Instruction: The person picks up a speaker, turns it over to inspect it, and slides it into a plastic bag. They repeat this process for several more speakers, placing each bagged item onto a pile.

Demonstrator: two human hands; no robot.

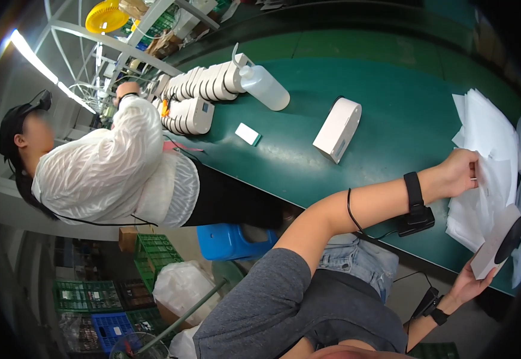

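My left hand (459,173) reaches across to the right, its fingers pinched on the edge of a thin white packing sheet or bag (493,179), part of a stack. Lower down, my right hand (469,283) grips a white rounded device (495,242) with a black oval face, held tilted beside that stack. Another white rounded device (338,128) stands alone on the green table (284,158). A small white-and-green box (248,134) lies left of it.
A clear squeeze bottle (264,87) lies tilted by rows of white devices (203,84) at the table's far left. A person in a white top (105,161) works there. Near the table are a blue stool (227,241), green crates (87,295) and a white bag (182,286).
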